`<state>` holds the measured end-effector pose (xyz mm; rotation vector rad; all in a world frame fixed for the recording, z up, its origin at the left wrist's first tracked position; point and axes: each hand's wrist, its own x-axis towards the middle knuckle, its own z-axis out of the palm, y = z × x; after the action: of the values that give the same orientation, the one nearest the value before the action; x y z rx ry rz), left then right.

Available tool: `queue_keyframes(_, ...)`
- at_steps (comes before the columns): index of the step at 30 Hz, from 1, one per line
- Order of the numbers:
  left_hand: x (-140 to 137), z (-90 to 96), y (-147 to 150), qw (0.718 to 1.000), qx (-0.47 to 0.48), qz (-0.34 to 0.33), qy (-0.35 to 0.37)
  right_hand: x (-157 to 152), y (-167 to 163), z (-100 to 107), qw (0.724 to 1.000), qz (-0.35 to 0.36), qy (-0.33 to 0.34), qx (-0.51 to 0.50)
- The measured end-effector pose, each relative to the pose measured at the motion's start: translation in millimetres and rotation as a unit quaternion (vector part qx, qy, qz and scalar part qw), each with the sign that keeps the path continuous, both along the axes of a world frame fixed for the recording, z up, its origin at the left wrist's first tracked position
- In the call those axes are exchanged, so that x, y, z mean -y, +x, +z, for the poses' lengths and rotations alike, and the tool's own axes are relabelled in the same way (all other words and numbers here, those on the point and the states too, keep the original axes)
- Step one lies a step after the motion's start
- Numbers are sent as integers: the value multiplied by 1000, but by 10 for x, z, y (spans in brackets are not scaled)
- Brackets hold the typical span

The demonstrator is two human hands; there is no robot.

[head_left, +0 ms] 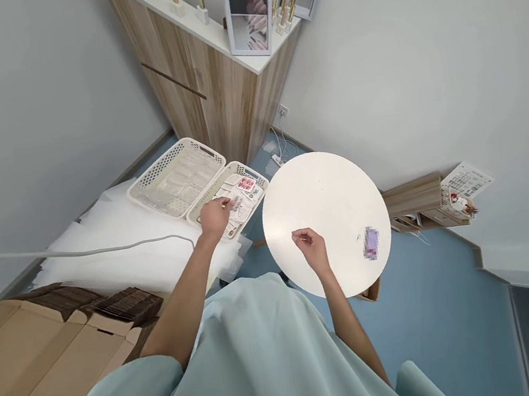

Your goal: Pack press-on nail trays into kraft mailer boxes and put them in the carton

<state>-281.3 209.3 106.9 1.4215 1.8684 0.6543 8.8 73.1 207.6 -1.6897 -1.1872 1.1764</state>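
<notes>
My left hand [215, 218] reaches over the smaller-looking white plastic basket [263, 181], its fingers pinched together. Whatever lies between those fingertips is too small and blurred to make out. Inside that basket are several flat cards or packets, among them one with red pieces [246, 184]. Over the left part of a round white table [317, 182], my right hand [312, 249] is held with thumb and fingertips together. I cannot see clearly what, if anything, it pinches. A purple item [371, 243], blurred out, lies on the table's right side.
Left of it, another white basket [136, 191] holds clear packets, atop white wrapping sheets [112, 227]. Flattened cardboard boxes [19, 340] lie lower left. A wooden cabinet [217, 70] carries framed photos [247, 8] and polish bottles. A small wooden shelf [410, 194] stands right.
</notes>
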Motion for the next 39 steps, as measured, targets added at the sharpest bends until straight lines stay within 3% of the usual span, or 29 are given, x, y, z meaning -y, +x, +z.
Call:
queue_keyframes(2,43,170,210,994,111,-18,1,-94,82,31,1000,9,7,-4)
queue_keyframes(6,181,514,756,953,269,-134,-28,-206,330,80,1000,-7,6,-1)
queue_keyframes(12,379,845,1507,920,282,-263,-71,-39,777,-50,996,-15,-37,-74)
queue_keyframes(18,528,910,1990,900,334,-249,-127,255,1073,-127,984,-69,-37,-161)
queue_keyframes(23,734,907,2230,795,525,-235,-191,325,1108,-138,955,-94,-57,-277)
queue_keyframes(25,794,895,2306,772,552,-237,-207,324,1095,-155,949,-100,-66,-293)
queue_keyframes(29,837,872,2376,782,544,-218,-211,322,1092,-181,956,-105,-73,-264)
queue_keyframes(34,837,837,2310,832,493,-156,-198,345,1075,-87,986,-142,-5,-90)
queue_keyframes(39,868,802,2282,864,457,-91,-190,371,880,5,996,-68,30,56)
